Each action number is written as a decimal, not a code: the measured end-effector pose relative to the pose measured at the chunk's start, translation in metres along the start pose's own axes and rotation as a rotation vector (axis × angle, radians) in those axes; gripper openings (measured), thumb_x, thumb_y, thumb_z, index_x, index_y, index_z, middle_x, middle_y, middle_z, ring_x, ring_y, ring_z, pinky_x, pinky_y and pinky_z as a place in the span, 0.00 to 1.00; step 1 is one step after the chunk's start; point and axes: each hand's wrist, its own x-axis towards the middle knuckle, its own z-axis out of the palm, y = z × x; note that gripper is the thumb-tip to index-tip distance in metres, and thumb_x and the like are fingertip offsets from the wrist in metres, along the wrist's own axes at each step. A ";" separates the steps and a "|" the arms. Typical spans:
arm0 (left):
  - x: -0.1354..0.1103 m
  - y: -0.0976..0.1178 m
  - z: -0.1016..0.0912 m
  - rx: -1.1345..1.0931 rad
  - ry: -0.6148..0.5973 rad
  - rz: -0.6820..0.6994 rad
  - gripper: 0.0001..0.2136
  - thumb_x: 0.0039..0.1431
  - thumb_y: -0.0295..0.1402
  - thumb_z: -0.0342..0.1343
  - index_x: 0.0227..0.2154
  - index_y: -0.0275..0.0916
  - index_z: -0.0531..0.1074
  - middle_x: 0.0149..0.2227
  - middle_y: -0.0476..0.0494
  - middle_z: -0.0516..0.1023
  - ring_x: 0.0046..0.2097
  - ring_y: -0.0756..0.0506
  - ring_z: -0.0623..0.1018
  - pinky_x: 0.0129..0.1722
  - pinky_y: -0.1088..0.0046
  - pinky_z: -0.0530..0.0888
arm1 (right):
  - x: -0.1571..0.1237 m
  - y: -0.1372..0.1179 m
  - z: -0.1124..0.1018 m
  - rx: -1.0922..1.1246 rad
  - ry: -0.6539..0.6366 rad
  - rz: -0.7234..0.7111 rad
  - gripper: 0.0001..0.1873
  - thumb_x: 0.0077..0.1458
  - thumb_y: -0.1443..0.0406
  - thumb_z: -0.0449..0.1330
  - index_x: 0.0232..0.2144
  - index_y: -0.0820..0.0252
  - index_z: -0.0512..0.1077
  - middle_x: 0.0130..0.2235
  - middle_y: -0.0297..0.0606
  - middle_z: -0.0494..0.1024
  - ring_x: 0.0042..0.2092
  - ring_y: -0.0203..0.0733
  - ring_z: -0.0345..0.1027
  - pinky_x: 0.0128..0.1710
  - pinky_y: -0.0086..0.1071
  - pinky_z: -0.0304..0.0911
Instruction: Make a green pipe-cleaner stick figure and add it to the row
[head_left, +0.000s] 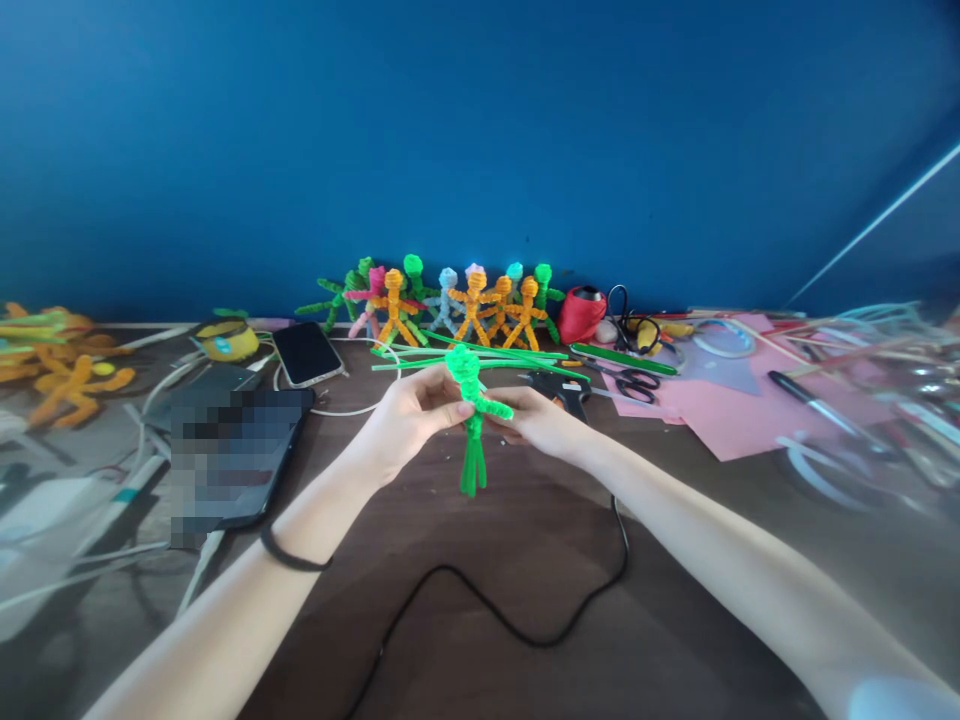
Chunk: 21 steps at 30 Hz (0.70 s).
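Note:
A bright green pipe-cleaner figure (469, 372) is held upright above the middle of the table. It has a coiled head, one wrapped arm sticking out to the right, and loose straight stems hanging at the bottom. My left hand (420, 412) pinches its body between thumb and fingers. From the other side, my right hand (541, 422) has its fingers closed at the figure, just behind and below the coiled arm; its fingertips are partly hidden. Behind my hands lie loose green pipe cleaners (405, 358).
Several finished pipe-cleaner figures (475, 300) lean against the blue wall. A glue gun (566, 390), scissors (637, 384) and pink sheets (724, 420) lie to the right. Leftward are a phone (307, 354), a dark tablet-like device (259, 450) and orange figures (79, 388). A black cable (517, 632) crosses in front.

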 end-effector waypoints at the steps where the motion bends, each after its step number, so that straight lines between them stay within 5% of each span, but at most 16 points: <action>1: 0.000 0.000 0.000 0.003 0.009 0.007 0.11 0.42 0.35 0.63 0.26 0.37 0.69 0.27 0.49 0.73 0.32 0.49 0.74 0.34 0.71 0.72 | 0.000 0.001 0.002 -0.027 0.011 0.004 0.17 0.53 0.53 0.51 0.24 0.61 0.61 0.19 0.26 0.56 0.20 0.28 0.46 0.21 0.26 0.44; 6: 0.001 -0.002 -0.001 0.056 0.029 0.046 0.10 0.46 0.35 0.60 0.31 0.37 0.69 0.30 0.48 0.74 0.34 0.49 0.73 0.33 0.73 0.70 | -0.004 -0.005 0.008 -0.307 0.061 0.012 0.17 0.58 0.60 0.45 0.20 0.60 0.58 0.19 0.29 0.58 0.22 0.30 0.50 0.24 0.28 0.49; 12: 0.005 -0.007 -0.003 0.286 0.185 0.095 0.07 0.48 0.34 0.57 0.28 0.37 0.67 0.30 0.47 0.73 0.34 0.47 0.73 0.32 0.72 0.68 | -0.010 -0.014 0.016 -0.524 0.056 -0.031 0.13 0.59 0.64 0.43 0.29 0.60 0.64 0.27 0.34 0.69 0.29 0.34 0.61 0.30 0.29 0.53; 21: 0.002 -0.012 -0.002 0.688 0.189 0.149 0.03 0.51 0.32 0.52 0.26 0.38 0.65 0.29 0.48 0.73 0.33 0.47 0.73 0.34 0.70 0.68 | -0.019 -0.032 0.011 -0.816 0.076 -0.035 0.11 0.57 0.61 0.49 0.30 0.59 0.69 0.24 0.33 0.68 0.24 0.32 0.56 0.26 0.28 0.45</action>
